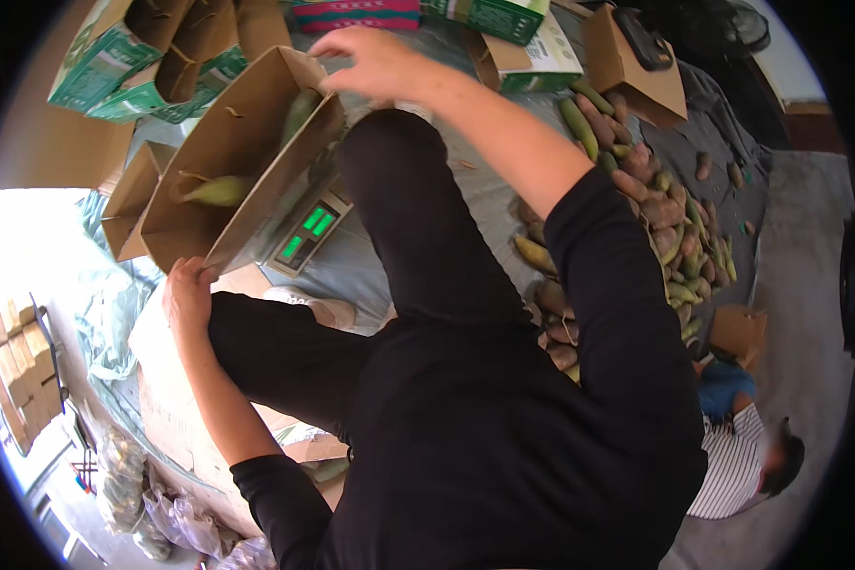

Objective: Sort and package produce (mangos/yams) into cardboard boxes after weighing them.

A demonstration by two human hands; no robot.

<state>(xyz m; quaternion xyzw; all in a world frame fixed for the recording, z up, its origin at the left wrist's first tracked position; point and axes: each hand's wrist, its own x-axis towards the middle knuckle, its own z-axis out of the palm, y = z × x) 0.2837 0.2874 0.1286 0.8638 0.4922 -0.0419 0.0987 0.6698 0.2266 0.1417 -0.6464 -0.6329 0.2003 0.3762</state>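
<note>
Fingers of my left hand (189, 293) are bunched together, pinching the near corner of a brown cardboard box (209, 142). At the box's far end hangs my right hand (378, 65), its fingers spread, with the thumb standing apart from them. Whether that thumb touches the rim I can't make out, as the hand is slightly blurred.

Hidden from me are the underside of the box and most of the scale (306, 236), whose lit green display shows just beside the box's right wall. Inside, a long green vegetable (299, 112) near the far end is partly covered by that wall; a paler, tapering one (220, 191) lies nearer and shows more fully. Green-and-white cartons (104, 74) beyond are cut off at the upper edge.

The box lies between my two hands, past my left knee (233, 318), its right wall slanting from my left fingers up toward my right hand. Well apart from both, a heap of reddish and green root vegetables (670, 214) lies off to my right, partly hidden by my sleeve (617, 275).
</note>
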